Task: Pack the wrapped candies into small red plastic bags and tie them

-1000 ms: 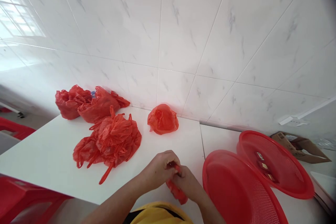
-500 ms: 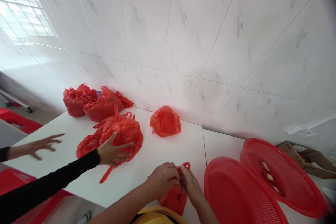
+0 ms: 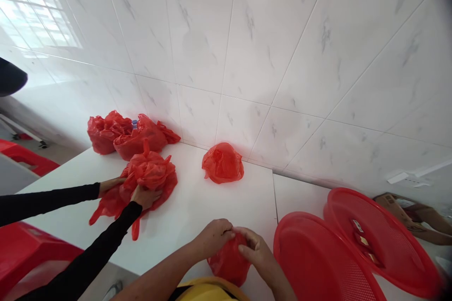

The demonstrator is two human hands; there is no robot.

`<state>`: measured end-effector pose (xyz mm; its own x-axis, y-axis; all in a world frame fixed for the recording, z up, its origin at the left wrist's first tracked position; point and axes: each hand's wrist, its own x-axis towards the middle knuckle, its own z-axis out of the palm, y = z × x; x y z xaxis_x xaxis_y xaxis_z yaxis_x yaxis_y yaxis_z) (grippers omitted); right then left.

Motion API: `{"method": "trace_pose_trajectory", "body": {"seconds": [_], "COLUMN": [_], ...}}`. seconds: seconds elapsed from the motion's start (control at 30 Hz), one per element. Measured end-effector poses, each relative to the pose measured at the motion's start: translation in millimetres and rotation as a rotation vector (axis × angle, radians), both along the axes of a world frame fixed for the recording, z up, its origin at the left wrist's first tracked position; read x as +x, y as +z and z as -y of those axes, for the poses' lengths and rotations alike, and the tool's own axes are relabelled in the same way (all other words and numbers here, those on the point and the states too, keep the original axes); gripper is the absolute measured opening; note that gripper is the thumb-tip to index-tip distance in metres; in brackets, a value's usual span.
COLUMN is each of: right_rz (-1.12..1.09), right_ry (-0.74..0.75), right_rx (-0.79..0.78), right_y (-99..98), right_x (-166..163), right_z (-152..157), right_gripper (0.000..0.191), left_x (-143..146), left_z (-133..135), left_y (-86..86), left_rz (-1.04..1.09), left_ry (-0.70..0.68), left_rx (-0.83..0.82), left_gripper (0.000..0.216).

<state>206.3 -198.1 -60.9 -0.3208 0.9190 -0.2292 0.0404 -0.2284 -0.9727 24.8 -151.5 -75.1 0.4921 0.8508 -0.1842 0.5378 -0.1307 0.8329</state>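
Note:
A bulging red plastic bag point(image 3: 230, 263) stands at the table's front edge, close to my body. My left hand point(image 3: 214, 239) pinches the top of this bag from the left. From the right, my right hand point(image 3: 257, 250) has its fingers curled over the bag's top, thumb pressed to its side. The contents of the bag are hidden. Farther back, near the wall, a crumpled red plastic bag point(image 3: 222, 163) lies apart from both hands.
On the left, a co-worker's hands point(image 3: 145, 196) press on a pile of red bags point(image 3: 151, 171). More stuffed red bags point(image 3: 141, 138) stand by the wall. Two red baskets point(image 3: 310, 258) lie at right, one holding small items. A cardboard box point(image 3: 399, 211) is behind them.
My hands have shifted over the bag's top, and the loop that stuck up there no longer shows. The co-worker's hands have both come onto the bag pile, which has slid left.

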Motion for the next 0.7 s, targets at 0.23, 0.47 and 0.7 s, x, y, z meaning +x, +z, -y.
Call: {"method": "trace_pose_trajectory", "body": {"seconds": [0.23,0.47,0.7], "right_rz": [0.555,0.020,0.332], "right_ry": [-0.239,-0.204,-0.554], "right_rx": [0.062,-0.090,-0.074], "right_y": [-30.2,-13.4,-42.3], "right_x": [-2,-3,23], "right_z": [-14,-11,-16], "right_gripper": [0.033,0.036,0.031], "left_x": [1,2,-42], "left_z": [5,6,1], "left_y": [11.0,9.2,-5.7], "left_rz": [-0.067,-0.043,-0.184], "left_ry": [-0.065,0.001,0.099], "left_rx": [0.028,-0.018,-0.015], "left_gripper": [0.018,0.012,0.033]}}
